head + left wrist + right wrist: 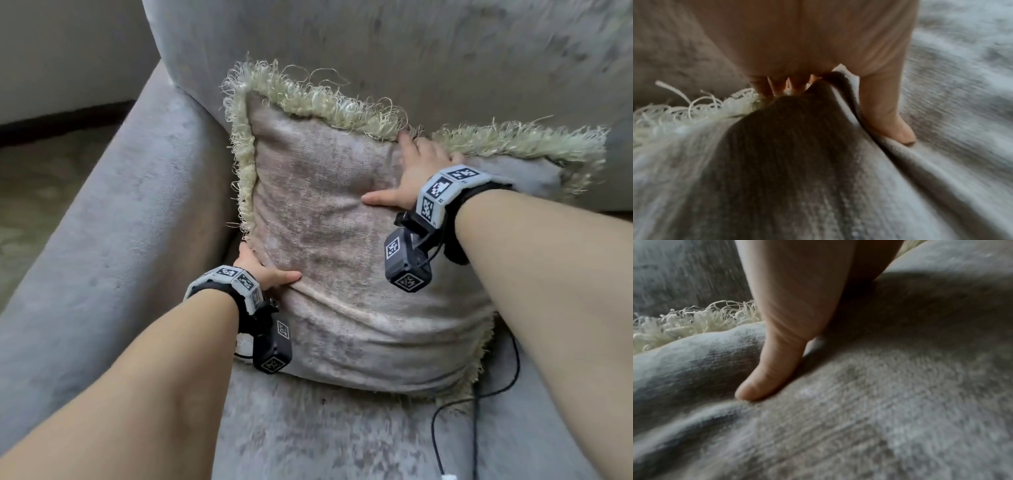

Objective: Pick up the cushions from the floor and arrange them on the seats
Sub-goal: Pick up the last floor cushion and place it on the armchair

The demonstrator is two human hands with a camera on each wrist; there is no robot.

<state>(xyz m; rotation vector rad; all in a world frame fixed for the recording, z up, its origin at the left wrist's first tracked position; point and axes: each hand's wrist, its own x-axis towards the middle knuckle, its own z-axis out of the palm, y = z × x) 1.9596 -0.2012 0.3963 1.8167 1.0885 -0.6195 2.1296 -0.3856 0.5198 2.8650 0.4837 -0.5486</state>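
A beige-grey cushion [325, 222] edged with a pale shaggy fringe [308, 99] stands on the grey sofa seat [308, 438] and leans on the backrest [376, 51]. My left hand [263, 270] grips its lower left edge, with the thumb [884, 110] on the front face and the fingers [777, 86] tucked behind. My right hand [411, 171] lies flat on the upper right of the cushion, fingers reaching the top fringe and the thumb [764, 378] spread on the fabric [879, 402]. Its top edge dips under that hand.
The sofa's left armrest [102, 222] runs close beside the cushion. A patterned floor [34, 188] and a pale wall [51, 51] lie beyond it. A black cable [479, 394] trails over the seat at the lower right.
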